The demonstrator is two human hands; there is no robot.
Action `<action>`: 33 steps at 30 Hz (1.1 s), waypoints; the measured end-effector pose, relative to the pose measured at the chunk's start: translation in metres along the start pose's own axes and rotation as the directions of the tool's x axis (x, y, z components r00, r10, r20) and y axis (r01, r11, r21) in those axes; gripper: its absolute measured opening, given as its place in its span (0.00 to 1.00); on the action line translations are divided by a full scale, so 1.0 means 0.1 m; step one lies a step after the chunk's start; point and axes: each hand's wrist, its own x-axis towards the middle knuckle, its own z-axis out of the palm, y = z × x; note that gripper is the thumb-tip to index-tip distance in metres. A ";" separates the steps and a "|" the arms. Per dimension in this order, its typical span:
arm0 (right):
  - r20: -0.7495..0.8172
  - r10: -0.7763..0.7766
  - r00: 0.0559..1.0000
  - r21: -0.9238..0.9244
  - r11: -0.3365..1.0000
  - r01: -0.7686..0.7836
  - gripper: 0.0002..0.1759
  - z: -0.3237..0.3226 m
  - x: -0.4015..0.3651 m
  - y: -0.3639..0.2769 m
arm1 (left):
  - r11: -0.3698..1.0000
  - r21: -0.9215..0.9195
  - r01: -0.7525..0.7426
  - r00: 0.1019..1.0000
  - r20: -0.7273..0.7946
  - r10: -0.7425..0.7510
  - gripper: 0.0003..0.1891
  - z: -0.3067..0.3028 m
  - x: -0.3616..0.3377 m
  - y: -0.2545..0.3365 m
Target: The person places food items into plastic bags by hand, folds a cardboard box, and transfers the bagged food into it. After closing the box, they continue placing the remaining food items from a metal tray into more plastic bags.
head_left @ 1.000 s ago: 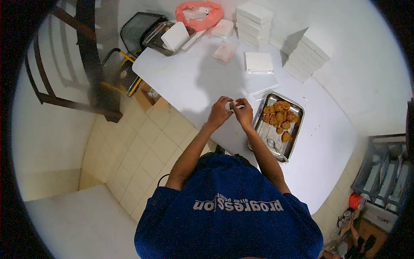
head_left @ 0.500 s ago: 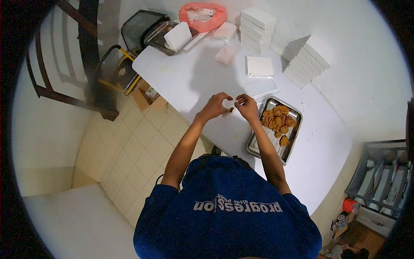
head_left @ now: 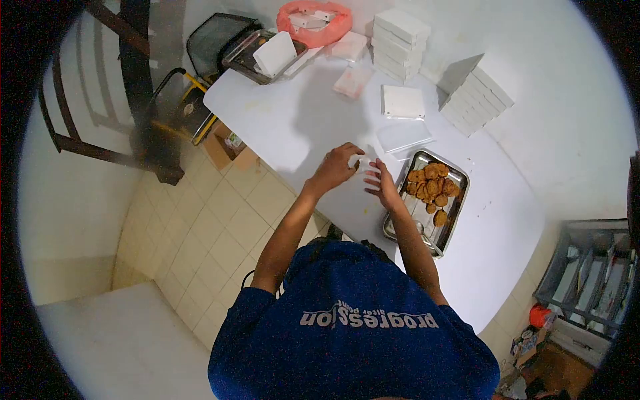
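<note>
In our left hand (head_left: 333,169), the fingers grasp the wrapper (head_left: 364,163); it is just beside our right hand (head_left: 386,187), whose fingers are spread.

We find the tray (head_left: 420,212) to be bright metal, smooth and glossy, and the spoon (head_left: 430,244) in it shiny metal likewise. The brown pieces (head_left: 433,183) show a rough, bumpy surface. We record the table top (head_left: 493,233) as smooth and white, with a soft sheen. The thin white sheet (head_left: 363,164) looks crinkled; paper or plastic, we cannot tell. The red bag (head_left: 343,24) appears to be creased, thin plastic, and the flat packet (head_left: 404,137) clear, glossy plastic. We note matt, paper-like white boxes (head_left: 399,43), plain brown cardboard (head_left: 217,148), smooth floor tiles (head_left: 213,220) and a matt cloth shirt (head_left: 353,353).
</note>
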 end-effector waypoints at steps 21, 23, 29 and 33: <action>0.448 -0.123 0.885 0.423 0.902 -0.089 0.33 0.43 0.25 0.12 | 0.570 -0.742 0.354 0.731 -0.160 -0.663 0.18 0.27 -0.67 -0.59; 0.530 -0.177 0.829 0.430 0.899 -0.082 0.37 0.52 0.31 0.13 | 0.410 -0.786 0.463 0.576 -0.085 -0.813 0.27 0.26 -0.58 -0.60; 0.587 -0.102 0.803 0.434 0.877 -0.206 0.35 0.74 0.15 -0.03 | -0.021 -0.934 0.357 0.777 0.309 -0.548 0.25 0.26 -0.62 -0.73; 0.594 -0.180 0.784 0.413 0.905 -0.105 0.36 0.65 0.37 0.10 | 0.015 -0.953 0.302 0.766 0.233 -0.599 0.23 0.36 -0.63 -0.85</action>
